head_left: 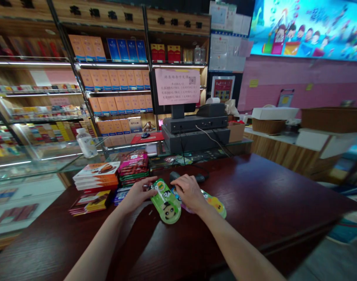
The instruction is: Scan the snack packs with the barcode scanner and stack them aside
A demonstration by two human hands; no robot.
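A green blister pack (pixel 167 206) with a panda face lies slantwise on the dark wooden counter (pixel 260 195). My left hand (pixel 139 194) pinches its upper left edge between thumb and fingers. Just right of it, my right hand (pixel 189 191) is closed with curled fingers, over a purple-and-blue pack (pixel 176 193) that is mostly covered. What those fingers hold, if anything, is hidden. Partly behind my right wrist lies another pack (pixel 216 203) with a yellow cartoon figure and green edge. A dark handheld scanner (pixel 199 178) rests behind the right hand.
Left of my hands stand stacked white-and-orange boxes (pixel 96 171), chocolate packs (pixel 92 201) and pink snack packs (pixel 134 164). A white bottle (pixel 86 143) stands on the glass case. Behind is a cash register base (pixel 196 134) with a screen bearing a pink notice (pixel 178 86).
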